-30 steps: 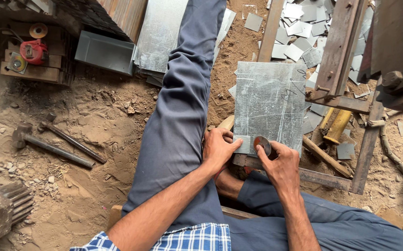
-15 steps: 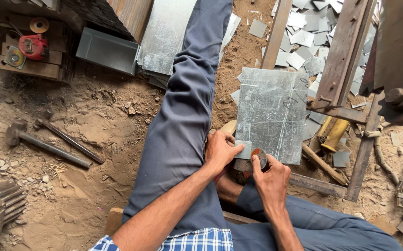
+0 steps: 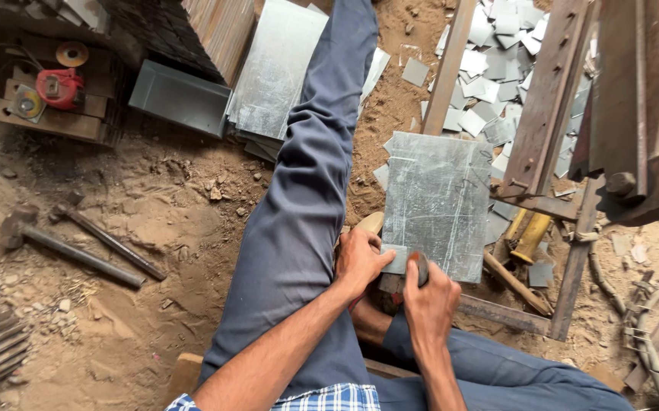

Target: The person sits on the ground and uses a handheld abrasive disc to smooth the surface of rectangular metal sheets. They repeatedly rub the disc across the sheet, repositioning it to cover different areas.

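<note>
Since the earlier frame, both hands have drawn closer together at the near edge of the metal sheet [image 3: 437, 204]. Left hand [image 3: 360, 262] is clamped on the sheet's near left corner, thumb lying on top. Right hand [image 3: 430, 298] is closed around a small dark tool [image 3: 421, 266], pressed against the sheet's near edge. Sheet lies flat over a metal frame [image 3: 573, 251], right of the outstretched trouser leg [image 3: 307, 205]. Two hammers [image 3: 78, 243] lie on the dirt floor [image 3: 162, 304], far left.

One cam only, head-worn, looking steeply down from above. Fairly close: forearms, lap, metal sheet [image 3: 437, 202], sandy floor [image 3: 154, 251] fill frame.
</note>
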